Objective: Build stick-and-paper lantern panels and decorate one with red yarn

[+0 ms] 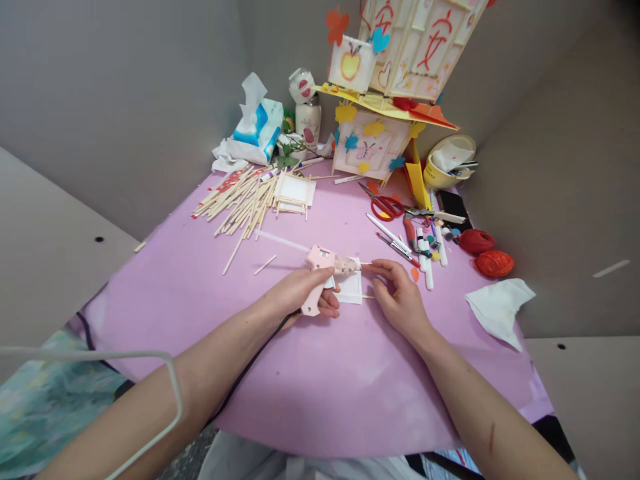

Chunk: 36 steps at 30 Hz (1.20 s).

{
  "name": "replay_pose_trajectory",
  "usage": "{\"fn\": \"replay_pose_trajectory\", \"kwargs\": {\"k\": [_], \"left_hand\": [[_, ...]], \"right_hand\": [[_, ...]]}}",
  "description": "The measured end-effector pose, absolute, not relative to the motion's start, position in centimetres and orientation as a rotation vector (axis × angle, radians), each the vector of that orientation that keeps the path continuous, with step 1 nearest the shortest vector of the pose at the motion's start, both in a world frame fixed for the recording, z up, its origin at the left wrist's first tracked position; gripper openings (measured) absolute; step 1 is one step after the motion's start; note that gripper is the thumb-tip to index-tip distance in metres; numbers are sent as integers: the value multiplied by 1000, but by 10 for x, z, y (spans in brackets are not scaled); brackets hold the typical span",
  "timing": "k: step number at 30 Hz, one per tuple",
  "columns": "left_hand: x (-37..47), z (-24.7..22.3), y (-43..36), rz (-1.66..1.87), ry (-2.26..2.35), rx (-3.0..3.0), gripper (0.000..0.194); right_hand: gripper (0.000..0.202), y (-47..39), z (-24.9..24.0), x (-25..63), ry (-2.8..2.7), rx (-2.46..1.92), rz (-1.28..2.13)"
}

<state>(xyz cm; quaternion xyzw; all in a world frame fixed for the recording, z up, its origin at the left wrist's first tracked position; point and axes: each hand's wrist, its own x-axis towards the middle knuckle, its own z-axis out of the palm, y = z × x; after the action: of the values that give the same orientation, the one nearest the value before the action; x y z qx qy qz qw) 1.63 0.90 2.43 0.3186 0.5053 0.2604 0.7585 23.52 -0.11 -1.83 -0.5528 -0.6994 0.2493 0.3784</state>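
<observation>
My left hand (313, 293) is wrapped round the handle of a pink hot glue gun (320, 259), its nozzle facing right. A long translucent glue stick (283, 240) comes out of the gun's back, and a black cord runs down along my forearm. Below the gun lies a small white paper panel (354, 288), partly covered by it, with thin wooden sticks at its edges. My right hand (400, 293) has its fingertips closed on the end of a wooden stick (367, 265) right beside the nozzle. A lower stick end (369, 297) points toward that hand.
Loose wooden sticks (245, 200) and a small stick frame (294, 193) lie at the back left. A decorated paper house (373, 143) stands behind. Red scissors (387, 207), pliers (410, 233), pens (395, 247), red yarn (493, 263) and a tissue (500, 307) lie right.
</observation>
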Motion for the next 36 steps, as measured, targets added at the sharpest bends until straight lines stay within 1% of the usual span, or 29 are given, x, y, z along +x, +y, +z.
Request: {"fn": "replay_pose_trajectory", "kwargs": {"k": [6, 15, 17, 24, 30, 36], "left_hand": [[16, 28, 10, 480, 1211, 787, 31], [5, 43, 6, 349, 1261, 987, 32], [2, 48, 6, 392, 1219, 967, 31], [-7, 62, 13, 783, 1151, 768, 30], [-9, 64, 16, 828, 1192, 646, 32], [-10, 56, 18, 861, 1155, 612, 33]], "right_hand": [[33, 0, -20, 237, -1781, -1418, 633], [36, 0, -17, 236, -1850, -1383, 492], [37, 0, -17, 236, -1866, -1368, 470], [39, 0, -16, 235, -1943, -1314, 390], [41, -1, -11, 233, -2076, -1293, 307], [41, -1, -9, 235, -1963, -1264, 240]]}}
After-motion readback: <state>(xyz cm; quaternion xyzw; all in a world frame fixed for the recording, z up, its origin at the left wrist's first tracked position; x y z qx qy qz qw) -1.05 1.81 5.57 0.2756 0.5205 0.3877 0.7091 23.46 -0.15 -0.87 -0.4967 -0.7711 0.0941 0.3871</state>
